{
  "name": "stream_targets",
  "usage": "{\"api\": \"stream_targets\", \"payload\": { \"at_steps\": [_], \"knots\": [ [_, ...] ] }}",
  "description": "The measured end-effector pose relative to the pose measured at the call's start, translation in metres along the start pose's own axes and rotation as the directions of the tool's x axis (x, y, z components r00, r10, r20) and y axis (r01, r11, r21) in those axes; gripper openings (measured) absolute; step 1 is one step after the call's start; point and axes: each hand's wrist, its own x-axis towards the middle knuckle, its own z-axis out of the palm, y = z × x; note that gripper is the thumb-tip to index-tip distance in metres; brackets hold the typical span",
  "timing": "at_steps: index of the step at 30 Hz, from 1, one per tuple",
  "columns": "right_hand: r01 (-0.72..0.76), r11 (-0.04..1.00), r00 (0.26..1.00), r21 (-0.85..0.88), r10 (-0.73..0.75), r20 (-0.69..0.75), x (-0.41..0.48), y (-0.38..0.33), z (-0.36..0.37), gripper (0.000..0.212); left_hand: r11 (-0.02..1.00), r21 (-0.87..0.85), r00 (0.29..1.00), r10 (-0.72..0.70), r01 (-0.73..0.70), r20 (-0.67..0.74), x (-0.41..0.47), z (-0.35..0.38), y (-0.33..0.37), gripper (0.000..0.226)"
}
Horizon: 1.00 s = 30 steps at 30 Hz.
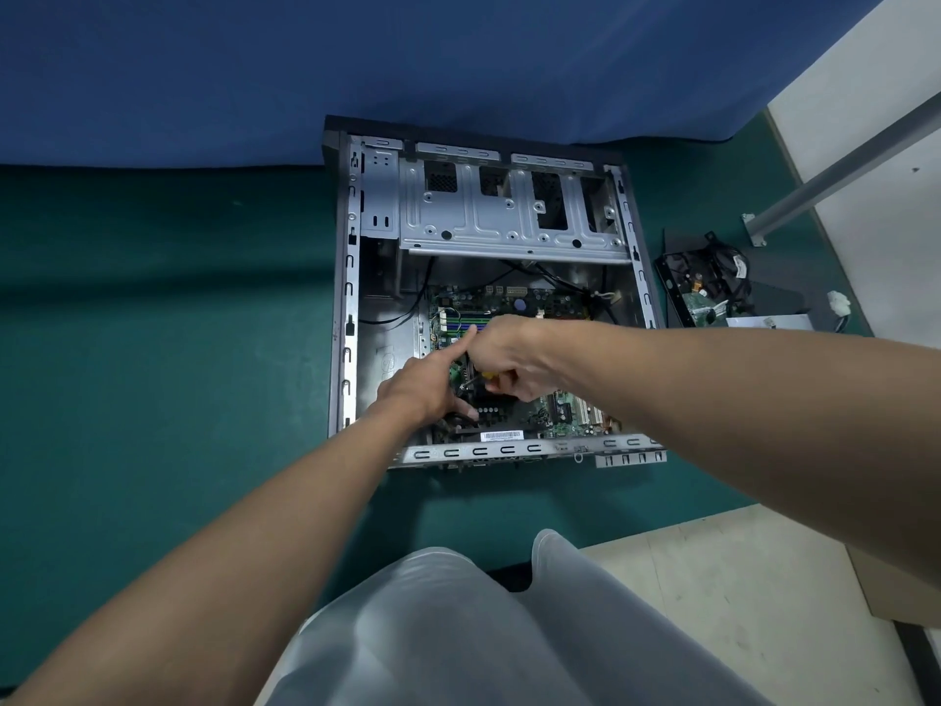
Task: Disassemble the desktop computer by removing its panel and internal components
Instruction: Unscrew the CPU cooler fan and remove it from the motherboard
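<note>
Head view, looking down: desktop computer case (489, 298) lying on its side on a green mat (153, 349), side panel off and interior open to the camera, blue cloth (356, 58) bunched along the far edge just behind it. At the far end of the case, a bare silver drive cage (509, 211), bays showing as dark cut-outs. Nearer, the green motherboard (514, 303) flat on the case floor, thin black cables crossing above it, a white barcode label (501, 436) on the near edge. Both arms reaching in over the board. Left hand (422, 384) palm down near the case's left wall, index finger stretched out toward the memory slots, thumb pressed down on a dark part near the board's front edge; nothing visibly enclosed in it, remaining fingers hidden. Right hand (514, 356) curled into a loose fist over the middle of the board, closed around a tool with a yellow handle (490, 374), only a sliver of it showing between the fingers; tip hidden, kind of tool not certain. Hands touching at the left index finger. Right of the case, on the mat, a heap of removed parts (705, 287): black bracket, small green board, tangled cables, a white connector. Lower frame, light grey trousers (483, 629) over a pale floor.
</note>
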Motion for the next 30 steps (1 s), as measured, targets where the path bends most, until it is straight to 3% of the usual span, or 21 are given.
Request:
{"api": "stream_targets", "payload": {
  "at_steps": [2, 3, 5, 7, 8, 9, 10, 11, 14, 16, 18, 19, 21, 23, 25, 26, 28, 30],
  "knots": [
    [0.108, 0.91, 0.985, -0.4, -0.151, -0.078, 0.003, -0.002, 0.0, 0.023, 1.0, -0.025, 1.0, 0.009, -0.009, 0.0, 0.0, 0.0, 0.0, 0.099],
    [0.177, 0.766, 0.96, -0.618, -0.273, -0.063, 0.003, -0.003, -0.001, 0.018, 0.999, -0.029, 1.0, 0.015, -0.015, -0.002, 0.001, 0.0, -0.001, 0.098],
    [0.284, 0.351, 0.883, -0.892, -0.458, 0.1, -0.002, 0.0, -0.007, 0.014, 0.999, -0.031, 1.0, 0.029, -0.029, -0.007, 0.002, 0.001, -0.002, 0.095],
    [0.328, -0.103, 0.76, -0.939, -0.561, 0.327, -0.006, 0.003, -0.014, 0.021, 0.999, -0.04, 1.0, 0.029, -0.029, -0.01, 0.003, 0.002, -0.004, 0.091],
    [0.323, -0.286, 0.699, -0.902, -0.571, 0.431, -0.005, 0.004, -0.016, 0.025, 0.999, -0.042, 1.0, 0.03, -0.03, -0.005, 0.003, 0.002, -0.005, 0.089],
    [0.307, -0.399, 0.657, -0.864, -0.568, 0.496, -0.005, 0.005, -0.015, 0.028, 0.999, -0.039, 0.999, 0.034, -0.034, -0.002, 0.004, 0.002, -0.005, 0.086],
    [0.306, -0.41, 0.635, -0.859, -0.584, 0.505, -0.004, 0.005, -0.015, 0.029, 0.999, -0.032, 0.999, 0.035, -0.035, -0.005, 0.004, 0.002, -0.006, 0.082],
    [0.317, -0.336, 0.648, -0.887, -0.606, 0.461, -0.004, 0.003, -0.015, 0.026, 0.999, -0.022, 0.999, 0.031, -0.031, -0.008, 0.004, 0.002, -0.006, 0.079],
    [0.44, 0.109, 0.734, -0.891, -0.615, 0.288, 0.004, 0.002, -0.018, 0.007, 0.999, 0.006, 0.999, 0.034, -0.034, -0.008, 0.005, 0.002, -0.006, 0.082],
    [0.437, 0.443, 0.822, -0.783, -0.551, 0.146, 0.009, 0.003, -0.016, 0.025, 0.999, 0.003, 0.999, 0.053, -0.053, -0.001, 0.006, 0.001, -0.007, 0.091],
    [0.303, 0.808, 0.919, -0.505, -0.387, -0.069, 0.013, 0.002, -0.017, 0.033, 0.998, 0.021, 0.999, 0.052, -0.052, 0.006, 0.006, 0.001, -0.006, 0.102],
    [0.191, 0.927, 0.963, -0.322, -0.24, -0.121, 0.013, 0.001, -0.018, 0.031, 0.998, 0.032, 0.999, 0.05, -0.051, 0.008, 0.006, 0.001, -0.005, 0.106],
    [0.032, 0.984, 0.997, -0.176, -0.044, -0.065, 0.008, -0.001, -0.018, 0.026, 0.998, 0.037, 0.999, 0.051, -0.051, 0.008, 0.007, 0.001, -0.005, 0.11],
    [0.076, 0.943, 0.994, -0.325, -0.097, -0.05, 0.008, -0.003, -0.016, 0.027, 0.998, 0.04, 0.999, 0.054, -0.054, 0.0, 0.007, 0.002, -0.006, 0.108],
    [0.196, 0.757, 0.952, -0.623, -0.299, -0.064, 0.005, -0.002, -0.01, 0.018, 0.998, 0.045, 0.999, 0.052, -0.051, -0.011, 0.01, 0.003, -0.008, 0.102],
    [0.249, 0.595, 0.913, -0.765, -0.408, -0.021, 0.002, 0.0, -0.008, 0.011, 0.998, 0.045, 0.999, 0.052, -0.051, -0.015, 0.011, 0.004, -0.009, 0.098],
    [0.317, 0.128, 0.789, -0.94, -0.586, 0.186, -0.004, 0.005, -0.005, 0.014, 0.998, 0.045, 0.998, 0.056, -0.055, -0.019, 0.012, 0.005, -0.01, 0.084],
    [0.325, -0.281, 0.651, -0.903, -0.626, 0.429, -0.006, 0.009, -0.006, 0.025, 0.997, 0.057, 0.998, 0.059, -0.058, -0.017, 0.014, 0.007, -0.011, 0.073]
  ]
}}
